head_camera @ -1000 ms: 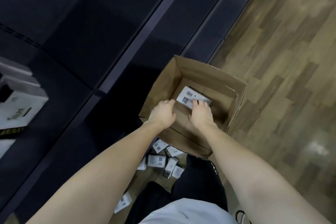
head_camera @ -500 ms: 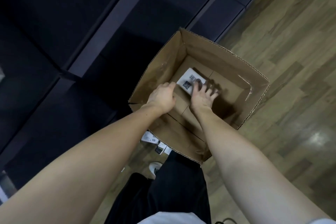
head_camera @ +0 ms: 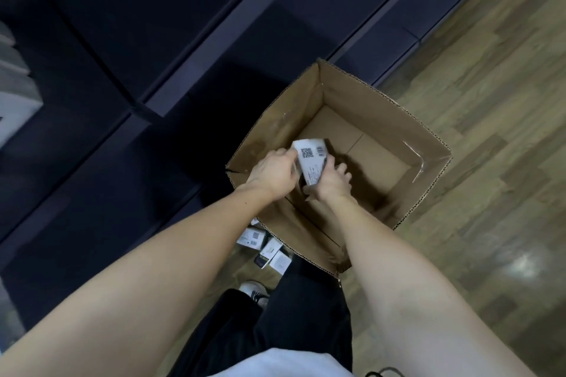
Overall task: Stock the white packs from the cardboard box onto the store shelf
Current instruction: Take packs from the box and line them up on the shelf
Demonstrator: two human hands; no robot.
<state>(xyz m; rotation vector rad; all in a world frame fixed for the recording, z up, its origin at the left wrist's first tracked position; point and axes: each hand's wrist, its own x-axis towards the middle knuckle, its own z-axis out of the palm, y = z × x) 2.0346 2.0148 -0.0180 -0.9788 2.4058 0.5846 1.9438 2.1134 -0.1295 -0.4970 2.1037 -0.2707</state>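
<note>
Left hand [head_camera: 273, 172]: inside the cardboard box [head_camera: 379, 119], fingers curled onto the left edge of a white pack [head_camera: 311, 162]; its fingertips are hidden behind the pack.
Right hand [head_camera: 332, 182]: closed on the right and lower edge of the same pack, fingers spread toward the box floor — the palm side is not visible.
White pack: held between both hands, tilted, lifted above the box bottom; a square code and a barcode face the camera, the small print is too blurred to read.
Arms: both stretched forward and down from the bottom of the view, their upper parts cut off by the frame.
Cardboard box: open, standing on the wooden floor [head_camera: 490, 101] just beside the dark shelf [head_camera: 128, 40]; its near wall is partly covered by the right forearm.
Loose packs [head_camera: 266, 246]: some small white ones on the floor by the box's near-left corner, partly hidden behind box and arm.
Shelf, left edge: pale boxes [head_camera: 15, 92] — cut off, unclear.
</note>
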